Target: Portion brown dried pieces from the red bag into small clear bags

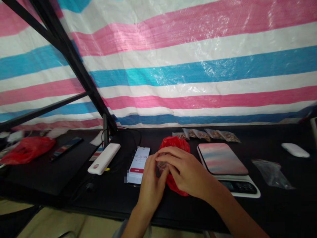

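My left hand (151, 180) and my right hand (183, 170) meet over a small clear plastic packet (162, 164), with the fingers of both closed on it. Right behind and under the hands lies a crumpled red plastic bag (174, 144) on the black table (119, 195). A phone (138, 164) with a timer on its lit screen lies just left of my left hand. To the right of my right hand sits a flat kitchen scale (223, 158) with a shiny platform.
A row of several small filled packets (205, 134) lies at the back by the striped tarp wall. A white power bank (104, 158), a dark phone (65, 148) and another red bag (26, 149) sit left. Empty clear bags (271, 172) and a white mouse (295, 149) lie right.
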Demonstrator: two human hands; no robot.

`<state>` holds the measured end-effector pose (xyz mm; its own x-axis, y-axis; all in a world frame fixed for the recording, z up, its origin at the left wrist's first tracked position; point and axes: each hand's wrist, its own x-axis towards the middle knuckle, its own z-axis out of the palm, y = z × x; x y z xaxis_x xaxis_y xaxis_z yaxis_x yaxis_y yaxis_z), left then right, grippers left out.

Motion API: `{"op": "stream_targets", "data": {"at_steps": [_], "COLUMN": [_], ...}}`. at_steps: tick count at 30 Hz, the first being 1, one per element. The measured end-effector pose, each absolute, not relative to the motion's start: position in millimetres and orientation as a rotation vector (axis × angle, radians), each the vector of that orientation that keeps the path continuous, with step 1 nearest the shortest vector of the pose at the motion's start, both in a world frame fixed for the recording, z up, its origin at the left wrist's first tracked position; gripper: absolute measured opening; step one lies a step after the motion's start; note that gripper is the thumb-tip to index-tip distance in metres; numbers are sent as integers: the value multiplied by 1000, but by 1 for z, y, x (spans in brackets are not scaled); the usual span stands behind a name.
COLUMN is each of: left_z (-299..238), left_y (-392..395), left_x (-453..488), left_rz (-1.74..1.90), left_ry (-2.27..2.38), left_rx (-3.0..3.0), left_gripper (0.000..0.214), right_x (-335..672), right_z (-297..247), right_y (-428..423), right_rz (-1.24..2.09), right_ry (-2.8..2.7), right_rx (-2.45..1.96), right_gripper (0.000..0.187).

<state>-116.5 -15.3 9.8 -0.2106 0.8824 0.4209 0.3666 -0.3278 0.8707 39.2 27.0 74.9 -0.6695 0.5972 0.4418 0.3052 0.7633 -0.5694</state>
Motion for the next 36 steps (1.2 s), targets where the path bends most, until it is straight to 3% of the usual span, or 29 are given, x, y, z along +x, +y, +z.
{"op": "stream_targets", "data": {"at_steps": [8,13,16,19,24,31,36], "left_z": [-3,-4,1,5,7,6,-3], "left_y": [-21,-24,-23,-20,-16,-23,-12], "left_x": [-113,-110,-110,-109,-109,-112,-112], "left_rz": [1527,1548,1528,1568,1577,1446,1499], "left_ry": [1439,1421,1420,1452,1602,1790,1637], "left_rx": [1604,1578,1599,1556,1366,1323,1327], "left_gripper": [37,56,49,35,31,39,45], "right_x": [44,43,43,45,51,57,59], "right_z": [86,91,94,93,77,47,46], "right_y": [25,23,25,31,46,64,66], "right_rz": [718,706,730,758,716,405,273], "right_ry": [-2402,-2412,-2417,-2329,-2264,-2431,-2510], "right_rx": [-722,-894,-901,-812,-856,-1206,-1370], "right_gripper": [64,38,26,33,39,45,45]}}
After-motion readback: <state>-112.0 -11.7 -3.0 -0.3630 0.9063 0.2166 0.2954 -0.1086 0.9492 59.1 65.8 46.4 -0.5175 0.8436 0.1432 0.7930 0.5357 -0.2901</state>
